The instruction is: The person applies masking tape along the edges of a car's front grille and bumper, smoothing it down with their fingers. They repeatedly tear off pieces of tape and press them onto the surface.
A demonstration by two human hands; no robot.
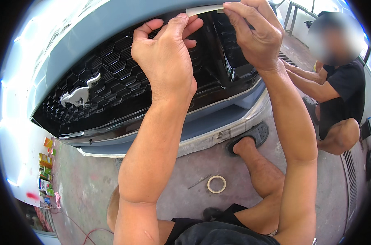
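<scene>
Tape strip: a pale strip of masking tape (pixel 203 10) lies along the upper edge of the black honeycomb grille (pixel 112 69), just under the light blue body panel (pixel 103 20); its long axis follows that edge, running left to right.
Right hand: the right hand (pixel 257 34) pinches the strip's right end between thumb and fingers.
Left hand: the left hand (pixel 167 57) has its fingers held together, fingertips pressed on the grille's top edge at the strip's left end, just below it.
Nearer hand: both touch the strip; the right alone grips it.
Surface: glossy grille bearing a chrome horse emblem (pixel 80 94), with the bumper below.
Room: bare concrete floor (pixel 91 183) carrying a tape roll (pixel 216 184); small cans (pixel 45 171) stand at far left; a crouching co-worker (pixel 336 94) is at the right.
</scene>
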